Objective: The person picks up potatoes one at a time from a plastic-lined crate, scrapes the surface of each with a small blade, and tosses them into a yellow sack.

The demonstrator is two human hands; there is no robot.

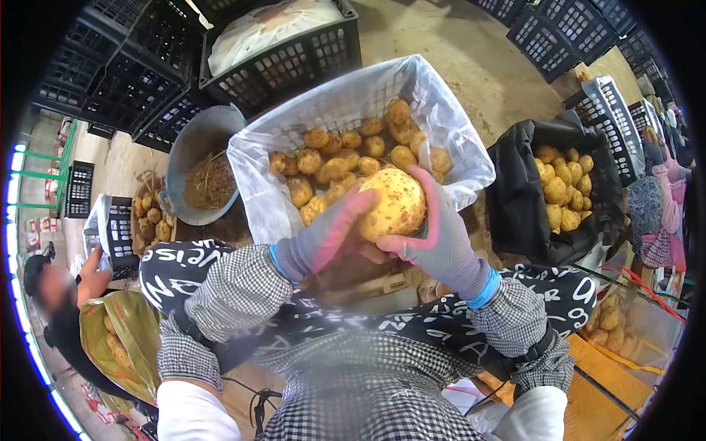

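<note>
Between my two gloved hands is one large yellow potato (395,207) with brown specks. My left hand (334,229) closes on its left side, and my right hand (441,235) grips its right side, the thumb across the lower edge. Both gloves are grey and pink. Behind the held potato stands a crate lined with clear plastic (257,180), holding many smaller potatoes (334,169). My hands are above the near edge of this crate, and they hide part of its contents.
A bucket (173,176) with dry debris stands left of the crate. At right is a black-lined crate (513,213) of potatoes. Dark crates (290,62) are at the upper left. A co-worker (66,316) is at far left; other people (658,206) are at far right.
</note>
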